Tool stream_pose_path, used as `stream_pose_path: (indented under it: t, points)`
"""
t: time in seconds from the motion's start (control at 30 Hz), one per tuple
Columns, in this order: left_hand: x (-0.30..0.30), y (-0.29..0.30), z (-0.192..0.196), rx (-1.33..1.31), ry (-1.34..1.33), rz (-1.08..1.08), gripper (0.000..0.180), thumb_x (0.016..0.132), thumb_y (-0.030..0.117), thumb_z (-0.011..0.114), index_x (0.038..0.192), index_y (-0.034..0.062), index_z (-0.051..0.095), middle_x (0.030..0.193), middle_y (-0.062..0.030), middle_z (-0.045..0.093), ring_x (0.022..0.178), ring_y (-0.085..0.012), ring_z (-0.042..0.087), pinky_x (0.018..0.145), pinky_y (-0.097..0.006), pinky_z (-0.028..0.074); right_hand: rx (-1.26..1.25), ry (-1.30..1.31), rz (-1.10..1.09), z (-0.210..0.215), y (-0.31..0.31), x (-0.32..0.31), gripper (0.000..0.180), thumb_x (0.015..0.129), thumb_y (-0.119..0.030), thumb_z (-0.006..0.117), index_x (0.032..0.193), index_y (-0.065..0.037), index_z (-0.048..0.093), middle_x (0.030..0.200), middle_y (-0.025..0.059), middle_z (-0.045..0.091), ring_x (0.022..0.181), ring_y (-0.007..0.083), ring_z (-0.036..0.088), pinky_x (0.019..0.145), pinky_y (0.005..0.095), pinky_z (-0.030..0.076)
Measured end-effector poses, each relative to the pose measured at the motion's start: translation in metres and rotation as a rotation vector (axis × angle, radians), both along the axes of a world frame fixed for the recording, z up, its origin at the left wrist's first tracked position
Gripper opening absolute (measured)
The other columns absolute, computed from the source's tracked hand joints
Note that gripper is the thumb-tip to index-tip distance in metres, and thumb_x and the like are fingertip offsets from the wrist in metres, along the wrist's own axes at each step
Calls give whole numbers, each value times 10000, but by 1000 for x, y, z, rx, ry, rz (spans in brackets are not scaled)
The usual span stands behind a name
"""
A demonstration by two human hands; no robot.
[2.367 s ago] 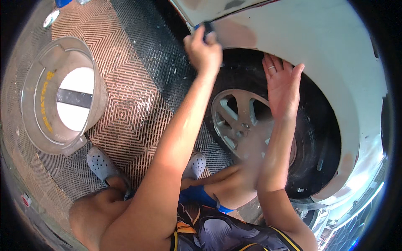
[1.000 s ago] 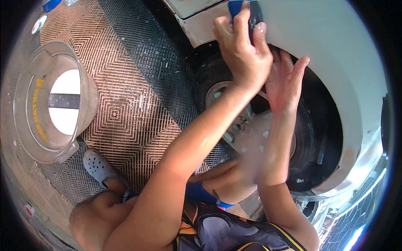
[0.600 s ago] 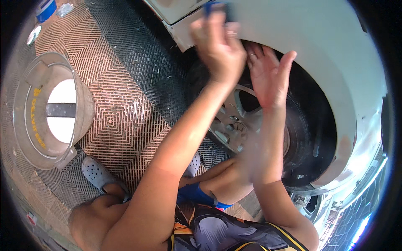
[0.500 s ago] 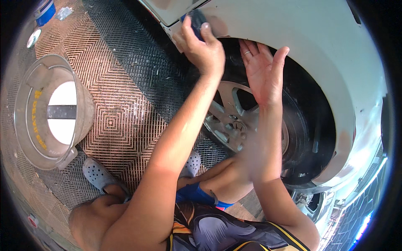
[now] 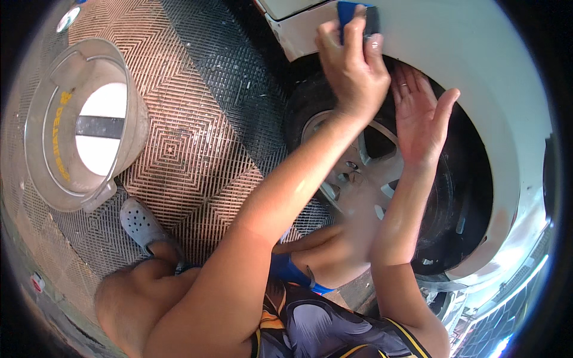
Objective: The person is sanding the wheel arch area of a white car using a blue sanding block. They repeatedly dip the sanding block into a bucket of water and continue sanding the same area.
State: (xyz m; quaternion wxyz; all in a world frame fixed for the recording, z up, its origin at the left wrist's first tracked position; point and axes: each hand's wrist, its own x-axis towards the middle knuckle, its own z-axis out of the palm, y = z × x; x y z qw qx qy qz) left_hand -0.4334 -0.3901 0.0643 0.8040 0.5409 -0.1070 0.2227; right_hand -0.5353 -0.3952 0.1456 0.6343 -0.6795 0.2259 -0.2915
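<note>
While our left hand (image 5: pixel 358 74) is gripping a blue-and-black block (image 5: pixel 372 21) at the top of the frame, right of centre, the block is sitting at the pale car panel (image 5: pixel 453 42); we aren't making out how flush. Our right hand (image 5: pixel 421 119), right of centre, is lying open, palm showing, holding nothing, fingertips near the panel's edge above the tyre (image 5: pixel 313 98). We're judging the block light, fairly stiff, hardly fragile, maybe slippery if wet. We're favouring a thumb-and-fingers hold across its sides, keeping fingertips off the panel side.
</note>
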Motion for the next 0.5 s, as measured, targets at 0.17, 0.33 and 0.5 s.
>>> stream_pose_path:
  t: [0.17, 0.33, 0.5]
  points:
    - [44, 2, -78, 223, 584, -183, 320, 923, 124, 659, 1219, 37, 571, 1136, -229, 531, 1078, -402, 535, 921, -499, 447, -72, -3, 3, 0, 8, 9, 1026, 1007, -722, 217, 1528, 162, 207, 1628, 309, 192, 1537, 384, 175, 1277, 477, 103]
    - [8, 1, -41, 89, 178, -82, 308, 916, 141, 672, 1163, -10, 566, 1119, -241, 538, 1075, -420, 517, 979, -485, 409, -31, 7, 10, -4, 4, 3, 1062, 989, -742, 255, 1535, 164, 160, 1640, 291, 160, 1546, 380, 144, 1282, 482, 104]
    - [44, -7, -99, 217, 632, -199, 396, 938, 149, 674, 1289, 60, 514, 1162, -197, 455, 1064, -355, 526, 879, -497, 474, -76, 45, 48, 2, 3, 2, 1066, 990, -741, 246, 1542, 162, 119, 1640, 303, 138, 1549, 388, 126, 1280, 486, 116]
